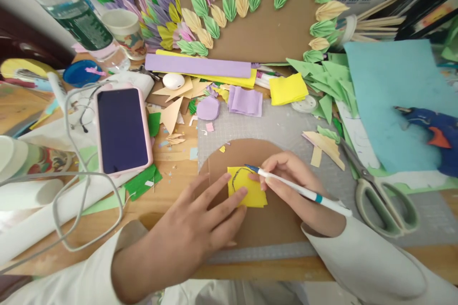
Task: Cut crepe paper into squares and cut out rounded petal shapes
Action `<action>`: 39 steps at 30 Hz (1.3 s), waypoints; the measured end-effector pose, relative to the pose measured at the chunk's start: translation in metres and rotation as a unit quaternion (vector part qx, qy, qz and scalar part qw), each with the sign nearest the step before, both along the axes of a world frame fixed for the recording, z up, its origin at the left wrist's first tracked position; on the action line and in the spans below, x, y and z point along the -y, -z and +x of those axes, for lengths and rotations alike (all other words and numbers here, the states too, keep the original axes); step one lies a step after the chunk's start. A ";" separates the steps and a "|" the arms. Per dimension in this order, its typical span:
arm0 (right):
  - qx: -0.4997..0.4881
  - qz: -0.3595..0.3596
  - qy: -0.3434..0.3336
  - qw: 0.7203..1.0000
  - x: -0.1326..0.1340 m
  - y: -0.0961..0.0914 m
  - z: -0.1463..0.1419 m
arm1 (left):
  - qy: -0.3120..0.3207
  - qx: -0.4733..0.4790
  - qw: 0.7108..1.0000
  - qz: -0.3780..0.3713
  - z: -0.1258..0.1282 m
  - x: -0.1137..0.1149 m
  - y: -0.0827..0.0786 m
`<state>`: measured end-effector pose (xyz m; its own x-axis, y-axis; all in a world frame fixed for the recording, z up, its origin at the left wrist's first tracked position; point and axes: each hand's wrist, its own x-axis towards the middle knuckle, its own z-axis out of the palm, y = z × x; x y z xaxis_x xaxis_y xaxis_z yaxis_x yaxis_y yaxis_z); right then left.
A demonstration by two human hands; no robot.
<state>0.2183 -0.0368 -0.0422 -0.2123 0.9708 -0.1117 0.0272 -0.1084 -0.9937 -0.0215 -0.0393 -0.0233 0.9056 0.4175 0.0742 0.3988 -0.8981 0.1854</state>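
A small yellow square of folded paper (255, 193) lies on a round brown cardboard piece (265, 231) in front of me. A dark curved line is drawn on the yellow paper. My left hand (200, 221) rests flat with spread fingers, its fingertips pressing on the paper's left part and the cardboard. My right hand (295, 183) grips a white pen (304, 191) with a blue tip and a teal band. The pen's tip is at the upper end of the curved line. Part of the paper is covered by my left fingers.
Grey-handled scissors (379, 190) lie at the right, near a blue glue gun (429, 124) on blue paper (390, 71). A phone (123, 128) and a white cable (59, 219) are at the left. Behind stands cardboard (265, 33) with folded paper leaves. Purple and yellow paper pieces lie before it.
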 end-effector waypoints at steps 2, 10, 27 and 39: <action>-0.009 0.030 0.004 1.000 0.000 -0.004 0.002 | 0.000 0.050 0.999 0.015 -0.001 -0.005 0.000; 0.042 0.104 0.021 0.993 -0.002 -0.001 0.023 | 0.015 0.110 0.994 0.009 0.013 -0.036 0.003; 0.184 0.142 -0.069 0.970 0.003 0.006 0.020 | 0.026 0.064 0.997 -0.042 0.012 -0.035 0.019; 0.157 0.119 -0.090 0.976 0.005 0.007 0.021 | 0.023 0.056 0.997 -0.045 0.011 -0.035 0.017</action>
<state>0.2397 -0.0415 -0.0491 -0.3738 0.9272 0.0251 0.3319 0.1590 -0.9298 -0.0103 -0.0044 -0.0407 0.9122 0.3849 0.1403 0.3295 -0.8928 0.3072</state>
